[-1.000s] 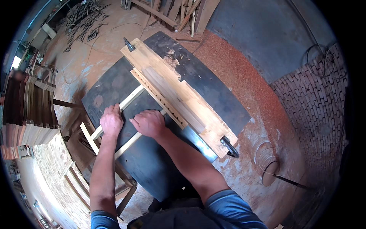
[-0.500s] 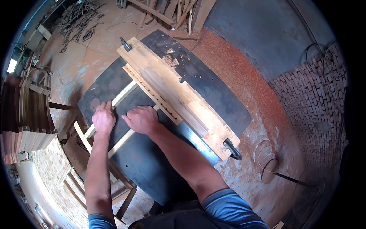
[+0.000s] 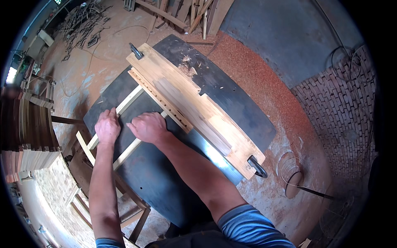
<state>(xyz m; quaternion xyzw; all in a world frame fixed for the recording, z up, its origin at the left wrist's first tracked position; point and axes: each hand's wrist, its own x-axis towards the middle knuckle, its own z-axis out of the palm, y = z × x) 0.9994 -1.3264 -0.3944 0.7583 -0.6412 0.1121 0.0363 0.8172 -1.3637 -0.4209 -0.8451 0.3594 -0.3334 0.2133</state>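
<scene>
A light wooden frame lies on a dark table (image 3: 157,182). Its two parallel rails (image 3: 129,100) run to a crosspiece (image 3: 159,99) with a row of small holes, which lies along a clamped wooden board (image 3: 165,68). Another crosspiece (image 3: 85,147) joins the near-left end, beyond the table's edge. My left hand (image 3: 108,127) is closed around the left rail. Closed over the right rail, my right hand (image 3: 149,127) sits a little closer to the holed crosspiece. Both hands partly hide the rails under them.
Black clamps (image 3: 135,51) (image 3: 257,167) hold the board at both ends. Wood shavings (image 3: 187,69) lie behind it. Stacked wooden pieces (image 3: 33,124) stand at the left, near a wooden rack (image 3: 138,223). Sawdust (image 3: 248,70) covers floor beyond the table; bricks (image 3: 335,111) are at the right.
The wooden frame has slid slightly along the board toward the far left, and both hands have moved with it. The whole view has also shifted a little.
</scene>
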